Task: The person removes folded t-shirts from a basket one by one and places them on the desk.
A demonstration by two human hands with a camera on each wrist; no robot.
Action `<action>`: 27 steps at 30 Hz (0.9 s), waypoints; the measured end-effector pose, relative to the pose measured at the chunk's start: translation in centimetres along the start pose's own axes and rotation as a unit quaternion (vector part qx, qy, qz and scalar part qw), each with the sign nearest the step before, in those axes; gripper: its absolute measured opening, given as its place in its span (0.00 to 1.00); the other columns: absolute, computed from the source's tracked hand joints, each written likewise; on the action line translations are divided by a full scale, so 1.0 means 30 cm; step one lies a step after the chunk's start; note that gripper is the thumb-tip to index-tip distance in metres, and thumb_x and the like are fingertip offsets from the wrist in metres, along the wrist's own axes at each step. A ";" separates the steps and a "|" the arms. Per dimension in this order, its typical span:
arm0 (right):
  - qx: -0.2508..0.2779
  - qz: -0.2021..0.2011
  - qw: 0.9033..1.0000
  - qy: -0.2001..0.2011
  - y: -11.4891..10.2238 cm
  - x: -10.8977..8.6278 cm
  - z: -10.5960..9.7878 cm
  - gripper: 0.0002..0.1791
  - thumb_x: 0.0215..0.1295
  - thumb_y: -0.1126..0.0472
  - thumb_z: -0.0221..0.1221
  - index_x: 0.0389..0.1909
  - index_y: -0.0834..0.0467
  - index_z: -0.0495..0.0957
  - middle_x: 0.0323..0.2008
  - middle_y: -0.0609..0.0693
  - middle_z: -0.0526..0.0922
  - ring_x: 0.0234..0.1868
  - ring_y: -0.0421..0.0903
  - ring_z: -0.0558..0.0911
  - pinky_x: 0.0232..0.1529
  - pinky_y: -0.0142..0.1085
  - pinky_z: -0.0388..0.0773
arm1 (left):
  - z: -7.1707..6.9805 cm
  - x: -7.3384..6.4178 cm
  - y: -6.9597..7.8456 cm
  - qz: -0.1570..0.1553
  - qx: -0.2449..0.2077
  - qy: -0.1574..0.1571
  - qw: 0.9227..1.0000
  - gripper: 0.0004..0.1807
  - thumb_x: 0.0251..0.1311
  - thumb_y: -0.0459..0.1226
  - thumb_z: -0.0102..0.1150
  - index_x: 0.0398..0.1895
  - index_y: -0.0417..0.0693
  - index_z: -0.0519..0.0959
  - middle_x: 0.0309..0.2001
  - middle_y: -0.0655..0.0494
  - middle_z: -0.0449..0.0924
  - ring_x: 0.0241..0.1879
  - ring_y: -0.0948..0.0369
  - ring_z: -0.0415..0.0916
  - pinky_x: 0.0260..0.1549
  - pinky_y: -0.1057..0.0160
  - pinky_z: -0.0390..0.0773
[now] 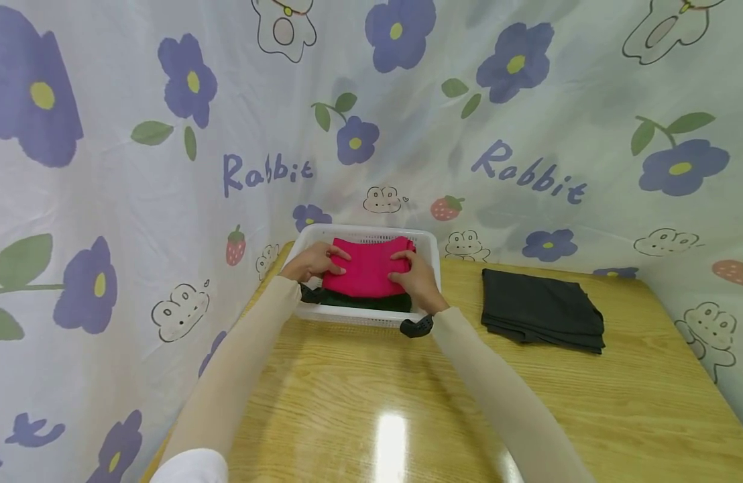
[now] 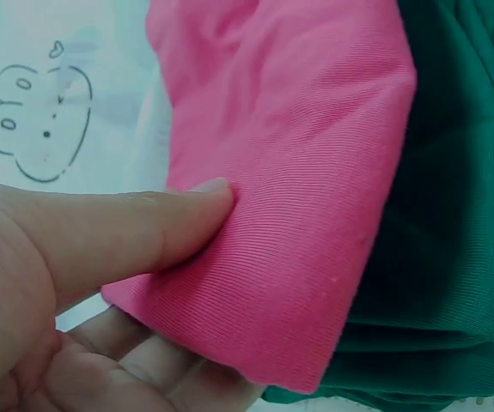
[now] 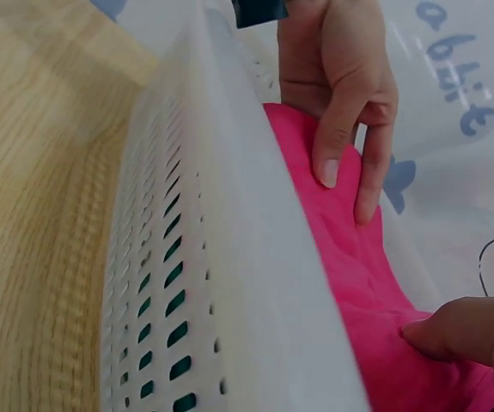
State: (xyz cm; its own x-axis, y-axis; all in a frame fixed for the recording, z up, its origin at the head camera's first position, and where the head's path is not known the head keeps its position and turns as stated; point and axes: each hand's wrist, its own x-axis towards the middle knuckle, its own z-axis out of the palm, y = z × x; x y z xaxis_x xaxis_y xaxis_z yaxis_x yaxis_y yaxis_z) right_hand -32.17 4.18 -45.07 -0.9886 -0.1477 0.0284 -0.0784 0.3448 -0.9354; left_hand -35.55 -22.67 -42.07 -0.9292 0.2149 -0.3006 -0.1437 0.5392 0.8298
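A folded pink cloth (image 1: 367,268) is held by both hands inside a white plastic basket (image 1: 362,315). My left hand (image 1: 314,260) grips its left end; in the left wrist view the thumb (image 2: 161,221) lies on top and the fingers are underneath. At the other end my right hand (image 1: 421,278) holds the cloth, and its thumb (image 3: 466,330) presses into the fabric in the right wrist view. That hand's other fingers are mostly hidden there. Beneath the pink cloth, folded dark green fabric (image 2: 453,215) lies in layers in the basket.
To the right of the basket, a folded black cloth (image 1: 540,308) lies on the wooden table (image 1: 347,382). White curtains (image 1: 408,134) printed with flowers and rabbits stand behind and at both sides. The basket's perforated wall (image 3: 173,283) rises beside the hands.
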 end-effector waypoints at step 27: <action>0.006 -0.026 1.000 0.017 -0.042 -0.085 -0.153 0.25 0.64 0.56 0.73 0.62 0.48 0.82 0.59 0.55 0.78 0.52 0.53 0.82 0.48 0.42 0.82 | 0.033 -0.104 0.066 0.071 -0.049 0.003 0.996 0.23 0.62 0.29 0.71 0.62 0.45 0.82 0.51 0.43 0.78 0.39 0.55 0.81 0.39 0.62 0.84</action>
State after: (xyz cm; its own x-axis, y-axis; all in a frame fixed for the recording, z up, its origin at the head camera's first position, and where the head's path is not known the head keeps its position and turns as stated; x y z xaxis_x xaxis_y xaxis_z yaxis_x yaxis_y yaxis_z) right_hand -30.15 8.39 -42.34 -0.9871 -0.1330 0.0886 -0.1281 0.3268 -0.9364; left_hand -32.59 -21.46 -39.95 -0.9446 0.2781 -0.1743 -0.0434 0.4208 0.9061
